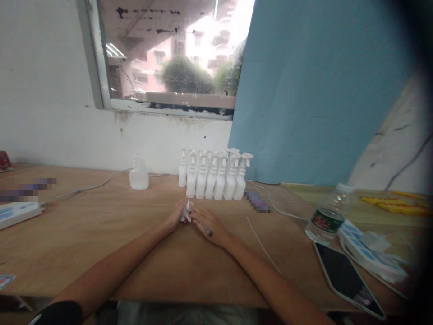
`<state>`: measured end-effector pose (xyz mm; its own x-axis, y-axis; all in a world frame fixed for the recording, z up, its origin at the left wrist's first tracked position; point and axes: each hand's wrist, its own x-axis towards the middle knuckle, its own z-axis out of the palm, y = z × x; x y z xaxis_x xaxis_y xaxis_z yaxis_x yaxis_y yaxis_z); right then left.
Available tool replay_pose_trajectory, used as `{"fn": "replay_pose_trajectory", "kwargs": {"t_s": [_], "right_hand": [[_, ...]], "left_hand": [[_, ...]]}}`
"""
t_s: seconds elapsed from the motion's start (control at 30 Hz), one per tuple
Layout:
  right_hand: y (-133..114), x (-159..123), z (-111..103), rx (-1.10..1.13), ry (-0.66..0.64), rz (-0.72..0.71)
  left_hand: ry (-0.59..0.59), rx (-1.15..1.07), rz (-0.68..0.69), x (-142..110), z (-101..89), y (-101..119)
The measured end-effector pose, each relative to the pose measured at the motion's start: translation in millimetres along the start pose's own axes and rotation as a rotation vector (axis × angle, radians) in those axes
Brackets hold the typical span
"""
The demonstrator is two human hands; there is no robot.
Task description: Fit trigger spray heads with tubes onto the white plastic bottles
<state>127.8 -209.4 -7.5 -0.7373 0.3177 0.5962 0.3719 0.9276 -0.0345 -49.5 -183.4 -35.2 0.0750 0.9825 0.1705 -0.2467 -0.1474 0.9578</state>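
Observation:
My left hand (176, 216) is closed around a small white trigger spray head (187, 211) above the table. Close against it, my right hand (216, 228) has its fingers bent at the spray head and grips a thin tool (206, 229) whose dark grey end sticks out by the thumb side. The tool's working tip is hidden, so its kind cannot be told. Just beyond both hands stand several white spray bottles (209, 180) in tight rows, upright, with trigger heads on. Apart to the left is one wider white bottle (139, 174).
A water bottle (326, 219), a phone (348, 277) and a power strip (368, 253) lie to the right. A thin white tube (264, 246) rests near my right forearm. Another power strip (20, 212) is at far left. Wall and blue curtain (304, 90) bound the back.

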Motion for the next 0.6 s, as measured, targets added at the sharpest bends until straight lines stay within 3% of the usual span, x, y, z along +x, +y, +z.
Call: {"fn": "replay_pose_trajectory", "kwargs": {"t_s": [0.13, 0.23, 0.4, 0.6], "right_hand": [[9, -2, -8, 0.125, 0.152, 0.047], [18, -6, -16, 0.187, 0.235, 0.202], [38, -13, -31, 0.089, 0.180, 0.533], [53, -17, -40, 0.145, 0.229, 0.657]], "left_hand": [[0.006, 0.038, 0.024, 2, -0.4, 0], [0.038, 0.078, 0.030, 4, -2.1, -2], [0.058, 0.248, 0.073, 2, -4.3, -3], [0.124, 0.622, 0.200, -2, -4.4, -5]]}}
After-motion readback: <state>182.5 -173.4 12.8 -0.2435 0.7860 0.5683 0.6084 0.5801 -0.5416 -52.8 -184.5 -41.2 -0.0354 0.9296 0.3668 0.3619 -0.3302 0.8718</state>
